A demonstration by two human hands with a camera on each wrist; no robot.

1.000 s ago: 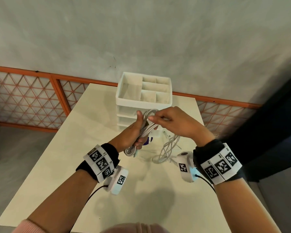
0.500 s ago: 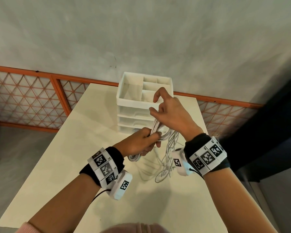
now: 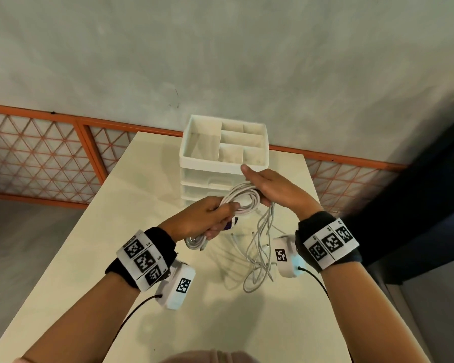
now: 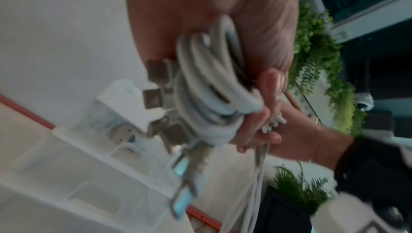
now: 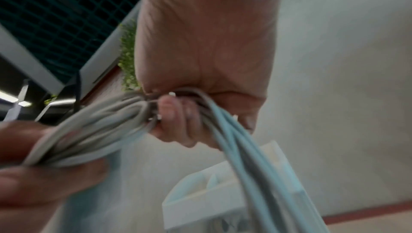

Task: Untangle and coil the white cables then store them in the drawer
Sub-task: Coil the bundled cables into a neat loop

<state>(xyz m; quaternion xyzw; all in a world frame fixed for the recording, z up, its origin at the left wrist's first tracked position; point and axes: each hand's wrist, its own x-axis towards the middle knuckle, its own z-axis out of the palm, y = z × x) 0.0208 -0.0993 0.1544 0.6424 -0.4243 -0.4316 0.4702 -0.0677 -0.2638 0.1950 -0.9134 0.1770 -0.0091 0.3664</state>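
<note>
Left hand [image 3: 205,218] clenched round a coil of white cables [image 3: 243,203], held above the table [image 3: 89,258]. Right hand [image 3: 270,189] gripping the coil's far side, loose strands [image 3: 260,247] hanging tableward. Behind, white drawer unit [image 3: 194,161], drawers closed.

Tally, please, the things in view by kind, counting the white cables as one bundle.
Hands: 2, the left hand and the right hand
White cable bundle: 1, strands too tangled to count
Drawer unit: 1
Table: 1
Wrist cameras: 2
Marker wristbands: 2
Total: 9
</note>
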